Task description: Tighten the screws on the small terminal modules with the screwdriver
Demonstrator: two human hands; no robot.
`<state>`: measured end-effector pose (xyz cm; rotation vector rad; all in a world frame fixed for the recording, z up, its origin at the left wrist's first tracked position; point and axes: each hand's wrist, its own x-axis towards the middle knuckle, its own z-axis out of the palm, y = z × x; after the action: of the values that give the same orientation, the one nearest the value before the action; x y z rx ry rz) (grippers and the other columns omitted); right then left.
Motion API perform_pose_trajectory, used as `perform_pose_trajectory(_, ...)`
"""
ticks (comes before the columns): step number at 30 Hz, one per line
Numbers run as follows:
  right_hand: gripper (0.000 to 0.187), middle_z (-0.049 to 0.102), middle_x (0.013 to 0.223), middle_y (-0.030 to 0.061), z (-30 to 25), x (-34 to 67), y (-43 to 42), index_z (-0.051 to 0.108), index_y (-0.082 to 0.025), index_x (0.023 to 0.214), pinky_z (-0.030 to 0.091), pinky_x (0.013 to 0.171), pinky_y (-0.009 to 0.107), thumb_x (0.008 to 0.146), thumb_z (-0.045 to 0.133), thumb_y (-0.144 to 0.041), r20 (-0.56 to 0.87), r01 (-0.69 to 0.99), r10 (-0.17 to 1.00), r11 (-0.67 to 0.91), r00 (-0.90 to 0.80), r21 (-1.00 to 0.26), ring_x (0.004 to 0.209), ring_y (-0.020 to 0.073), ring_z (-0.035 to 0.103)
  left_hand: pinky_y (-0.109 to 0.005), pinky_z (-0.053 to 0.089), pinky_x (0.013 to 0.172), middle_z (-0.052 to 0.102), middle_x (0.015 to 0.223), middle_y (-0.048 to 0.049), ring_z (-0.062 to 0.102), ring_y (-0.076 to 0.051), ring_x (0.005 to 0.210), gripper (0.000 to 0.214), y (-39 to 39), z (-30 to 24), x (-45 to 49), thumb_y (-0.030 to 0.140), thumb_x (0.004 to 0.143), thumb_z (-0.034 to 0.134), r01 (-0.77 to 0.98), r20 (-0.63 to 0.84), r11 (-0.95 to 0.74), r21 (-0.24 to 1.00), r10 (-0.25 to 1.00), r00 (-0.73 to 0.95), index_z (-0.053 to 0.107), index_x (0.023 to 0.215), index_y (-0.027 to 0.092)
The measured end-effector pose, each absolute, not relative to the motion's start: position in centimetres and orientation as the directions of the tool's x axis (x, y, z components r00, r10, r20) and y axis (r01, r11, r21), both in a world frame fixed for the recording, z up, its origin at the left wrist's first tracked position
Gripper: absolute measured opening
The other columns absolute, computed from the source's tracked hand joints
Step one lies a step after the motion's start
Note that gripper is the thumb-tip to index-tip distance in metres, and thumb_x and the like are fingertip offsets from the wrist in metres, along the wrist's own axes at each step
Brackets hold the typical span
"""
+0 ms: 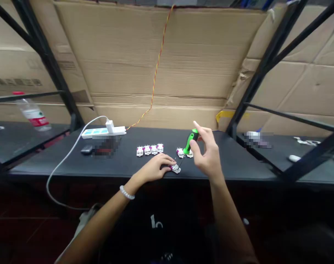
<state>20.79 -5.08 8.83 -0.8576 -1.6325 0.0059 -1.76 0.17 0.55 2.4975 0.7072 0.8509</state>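
Cardboard panels (114, 55): backdrop, above a black surface (238, 168) flanked by dark metal posts (53, 73). Left grip (156, 167): fingers and thumb closed on one white-and-purple part (175, 169), lying near the surface's front edge. Right grip (208, 156): clasped on a green-and-black screwdriver (191, 141), index finger raised past its top, shaft slanting down to that part; cannot tell whether the tip is seated. Row of four similar parts (147, 149): just beyond the left grip, slightly leftward. Two similar parts (180, 152): just left of the right grip, around the screwdriver. White power strip (118, 131): left grip's far left, farther back. Twisted red-and-yellow wire (156, 73): beyond both grips, against cardboard. Beaded bracelet (127, 193): on the wrist behind the left grip.
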Motion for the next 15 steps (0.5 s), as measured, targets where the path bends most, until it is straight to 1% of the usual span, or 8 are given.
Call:
perform_pose_trajectory(2, 0.055, 0.069, 0.134, 0.0096, 8.83, 20.85, -5.09, 0.052, -0.031, 0.162, 0.055, 0.113, 0.052, 0.107, 0.048, -0.028, 0.837, 0.443, 0.543, 0.766, -0.058, -0.466, 0.123, 0.0276, 0.068, -0.045, 0.053, 0.113, 0.079, 0.126, -0.0093, 0.07, -0.026, 0.12, 0.026, 0.17, 0.54, -1.75, 0.015, 0.1, 0.07, 0.327, 0.441, -0.788, 0.522, 0.578, 0.687, 0.082, 0.122, 0.022)
perform_pose_trajectory(3, 0.055, 0.069, 0.138, 0.0095, 8.84, 20.84, -5.11, 0.052, -0.031, 0.162, 0.053, 0.115, 0.053, 0.107, 0.047, -0.029, 0.834, 0.42, 0.547, 0.775, -0.074, -0.472, 0.126, 0.0282, 0.067, -0.045, 0.053, 0.113, 0.079, 0.127, -0.0089, 0.07, -0.026, 0.121, 0.026, 0.16, 0.56, -1.75, 0.015, 0.1, 0.07, 0.326, 0.439, -0.787, 0.524, 0.578, 0.688, 0.082, 0.122, 0.023)
perform_pose_trajectory(5, 0.053, 0.067, 0.138, 0.0104, 8.88, 20.69, -5.17, 0.058, -0.031, 0.157, 0.057, 0.109, 0.051, 0.104, 0.058, -0.036, 0.837, 0.447, 0.546, 0.76, -0.045, -0.472, 0.126, 0.0298, 0.067, -0.045, 0.053, 0.113, 0.078, 0.128, -0.0085, 0.07, -0.026, 0.121, 0.026, 0.11, 0.63, -1.75, 0.015, 0.1, 0.07, 0.329, 0.438, -0.784, 0.527, 0.582, 0.686, 0.081, 0.122, 0.023)
perform_pose_trajectory(7, 0.053, 0.067, 0.128, 0.0108, 8.87, 20.5, -5.19, 0.065, -0.03, 0.149, 0.061, 0.098, 0.048, 0.097, 0.072, -0.039, 0.85, 0.522, 0.526, 0.719, 0.024, -0.459, 0.115, 0.0291, 0.068, -0.044, 0.053, 0.113, 0.078, 0.127, -0.0085, 0.07, -0.026, 0.121, 0.026, 0.07, 0.7, -1.75, 0.015, 0.1, 0.069, 0.329, 0.44, -0.787, 0.523, 0.579, 0.686, 0.082, 0.122, 0.023)
perform_pose_trajectory(8, 0.054, 0.066, 0.122, 0.0101, 8.83, 20.44, -5.17, 0.067, -0.029, 0.148, 0.062, 0.093, 0.046, 0.095, 0.074, -0.039, 0.856, 0.547, 0.515, 0.703, 0.048, -0.454, 0.109, 0.028, 0.068, -0.044, 0.053, 0.113, 0.079, 0.127, -0.0087, 0.07, -0.026, 0.121, 0.027, 0.06, 0.72, -1.75, 0.015, 0.1, 0.069, 0.329, 0.442, -0.788, 0.52, 0.578, 0.686, 0.082, 0.122, 0.023)
perform_pose_trajectory(11, 0.055, 0.068, 0.121, 0.0085, 8.61, 20.55, -5.06, 0.056, -0.031, 0.159, 0.061, 0.096, 0.046, 0.104, 0.059, -0.035, 0.839, 0.49, 0.544, 0.725, 0.025, -0.484, 0.105, 0.0257, 0.069, -0.044, 0.054, 0.113, 0.079, 0.126, -0.0092, 0.07, -0.026, 0.12, 0.026, 0.1, 0.69, -1.74, 0.015, 0.1, 0.07, 0.327, 0.443, -0.788, 0.521, 0.577, 0.686, 0.082, 0.121, 0.024)
perform_pose_trajectory(13, 0.055, 0.07, 0.129, 0.0081, 8.51, 20.72, -5.04, 0.047, -0.034, 0.165, 0.058, 0.106, 0.049, 0.11, 0.047, -0.033, 0.827, 0.396, 0.561, 0.768, -0.035, -0.504, 0.114, 0.0261, 0.07, -0.045, 0.054, 0.112, 0.079, 0.127, -0.0091, 0.07, -0.026, 0.12, 0.026, 0.16, 0.62, -1.72, 0.016, 0.1, 0.07, 0.328, 0.439, -0.785, 0.526, 0.581, 0.686, 0.082, 0.121, 0.024)
perform_pose_trajectory(15, 0.053, 0.068, 0.138, 0.0088, 8.55, 20.78, -5.11, 0.048, -0.034, 0.164, 0.055, 0.11, 0.051, 0.111, 0.044, -0.034, 0.825, 0.358, 0.561, 0.785, -0.065, -0.506, 0.121, 0.0273, 0.069, -0.045, 0.054, 0.112, 0.078, 0.127, -0.0084, 0.07, -0.026, 0.12, 0.026, 0.2, 0.56, -1.72, 0.016, 0.1, 0.07, 0.33, 0.438, -0.783, 0.528, 0.583, 0.684, 0.082, 0.122, 0.024)
